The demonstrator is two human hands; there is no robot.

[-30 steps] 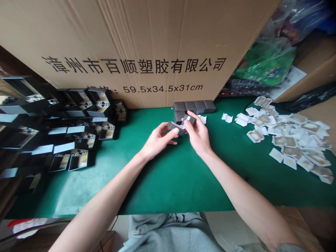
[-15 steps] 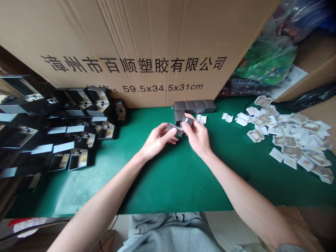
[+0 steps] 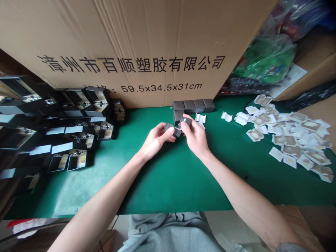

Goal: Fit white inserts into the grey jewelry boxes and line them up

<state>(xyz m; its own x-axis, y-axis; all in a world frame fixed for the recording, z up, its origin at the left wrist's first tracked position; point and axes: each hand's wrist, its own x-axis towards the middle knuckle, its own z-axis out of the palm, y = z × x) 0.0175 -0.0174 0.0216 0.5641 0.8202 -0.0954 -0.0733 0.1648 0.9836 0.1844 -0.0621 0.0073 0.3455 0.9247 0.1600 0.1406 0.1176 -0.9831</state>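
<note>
Over the middle of the green table, my left hand (image 3: 156,141) grips a small dark grey box part (image 3: 173,130), thumb laid on its top. Close beside it, my right hand (image 3: 196,139) is closed on a second dark grey box part (image 3: 186,121), which has a pale spot under the thumb. The two parts nearly meet; whether they are joined as one opened box I cannot tell. Just behind my fingers stand several closed dark grey boxes (image 3: 194,105) in a row, with another in front at the left. White folded inserts (image 3: 201,118) lie beside my right fingers.
Opened black boxes (image 3: 78,159) are stacked at the left. A loose heap of white and beige inserts (image 3: 294,136) covers the right side. A large cardboard carton (image 3: 136,31) walls off the back; plastic bags (image 3: 270,59) sit behind right on the green table (image 3: 178,185).
Both hands and the parts they hold have shifted very slightly left in the picture, much as the whole view has. The grip of each hand looks the same.
</note>
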